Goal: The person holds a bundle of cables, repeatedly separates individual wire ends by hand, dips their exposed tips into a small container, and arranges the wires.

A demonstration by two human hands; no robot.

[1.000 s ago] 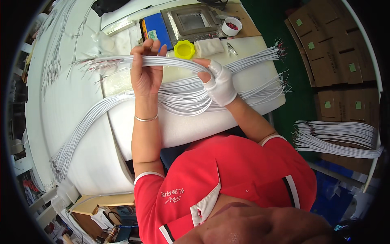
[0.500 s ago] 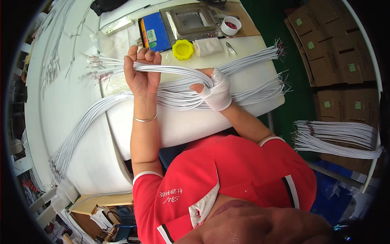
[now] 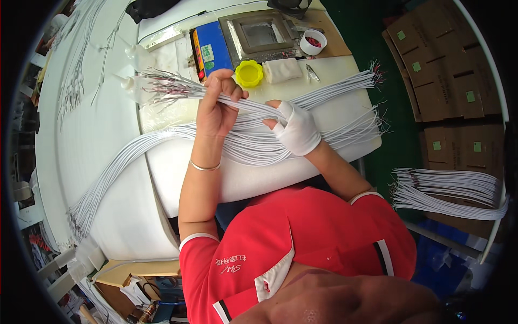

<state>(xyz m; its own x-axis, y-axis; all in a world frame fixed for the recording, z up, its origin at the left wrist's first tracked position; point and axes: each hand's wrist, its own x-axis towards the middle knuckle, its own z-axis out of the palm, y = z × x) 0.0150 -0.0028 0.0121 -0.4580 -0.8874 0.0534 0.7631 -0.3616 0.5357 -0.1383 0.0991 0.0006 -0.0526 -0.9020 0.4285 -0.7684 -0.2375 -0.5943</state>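
Observation:
A bundle of thin white cables [image 3: 249,106] runs between my two hands above the padded table. My left hand [image 3: 218,105], with a bangle at its wrist, has its fingers curled round the bundle near the stripped ends. Those frayed ends [image 3: 172,87], with reddish and bare wires, fan out to the left. My right hand [image 3: 297,129], in a white glove that leaves the thumb and fingertips bare, grips the same bundle farther right. Under and beside both hands lie more white cables [image 3: 253,148], some trailing right and others curving down to the left.
Behind the cables are a yellow scalloped dish [image 3: 249,73], a folded white cloth [image 3: 283,71], a white cup [image 3: 313,42] with red bits, a blue box [image 3: 213,48] and a metal-framed device [image 3: 259,33]. White cables [image 3: 445,186] hang over a rail at right, beside cardboard boxes [image 3: 448,70].
My left hand has gone from raised, upright fingers to curling round the bundle. The loose ends are now gathered closer and lifted. My right hand keeps its grip, and the whole view has shifted slightly.

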